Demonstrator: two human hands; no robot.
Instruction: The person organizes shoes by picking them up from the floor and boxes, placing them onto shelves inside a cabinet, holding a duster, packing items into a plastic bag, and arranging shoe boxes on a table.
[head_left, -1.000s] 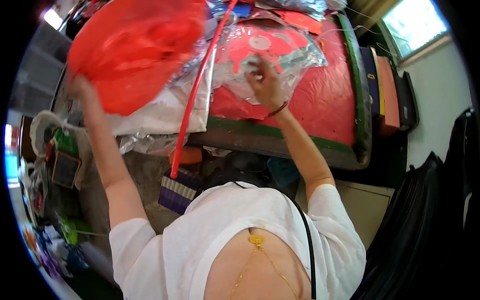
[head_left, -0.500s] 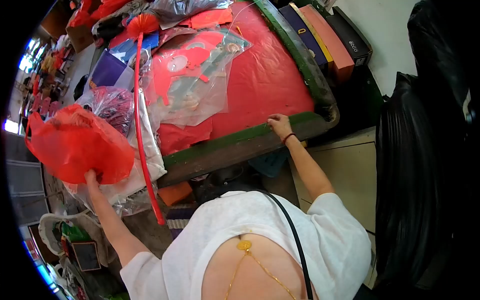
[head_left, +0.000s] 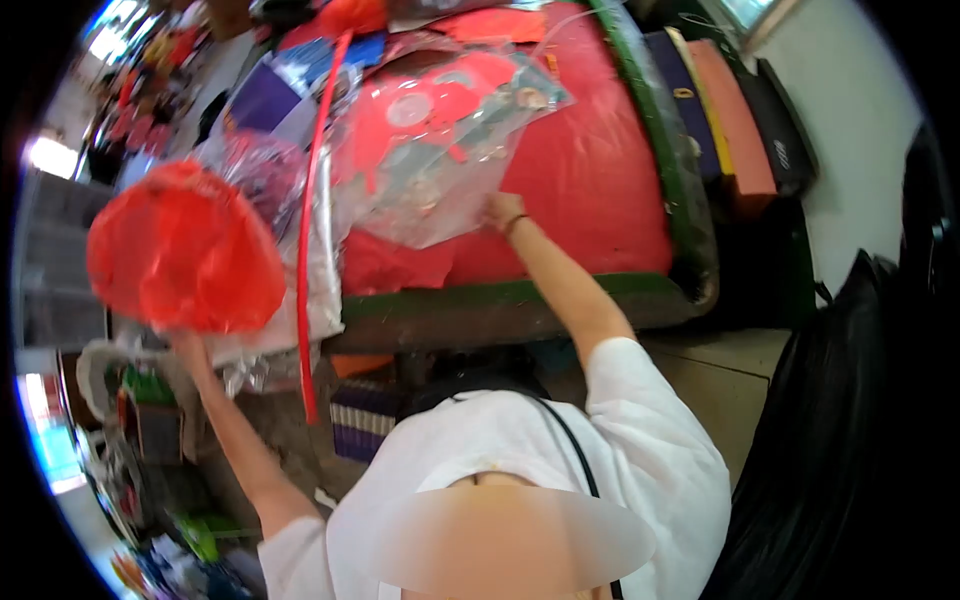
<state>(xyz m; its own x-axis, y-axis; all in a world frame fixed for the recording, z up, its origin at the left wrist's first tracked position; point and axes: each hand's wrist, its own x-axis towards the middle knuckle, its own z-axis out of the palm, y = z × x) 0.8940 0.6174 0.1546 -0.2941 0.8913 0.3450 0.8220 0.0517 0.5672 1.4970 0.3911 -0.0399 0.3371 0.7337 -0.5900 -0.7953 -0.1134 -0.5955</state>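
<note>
A red plastic bag (head_left: 190, 255), puffed out and translucent, is gripped at its lower edge by my left hand (head_left: 188, 345). My right hand (head_left: 503, 211) reaches over the red-covered table, its fingertips right at the lower right edge of a large clear plastic bag (head_left: 430, 190); the fingers are blurred. Bright red-pink cut-out shapes (head_left: 425, 112) show through that clear plastic. Between my hands, a long red stick (head_left: 312, 230) lies across the table's left part and juts past the front edge.
A raised green-and-dark rim (head_left: 480, 305) borders the red table top (head_left: 600, 170). Boxes (head_left: 735, 120) stand along its right side, with black plastic (head_left: 810, 400) hanging nearer me. Crumpled clear wrapping and a purple packet (head_left: 263, 97) lie at the left.
My right hand has moved from the table's front rim forward and left to the clear bag's edge. The left hand still has the red bag, which hangs rounder. The view has shifted.
</note>
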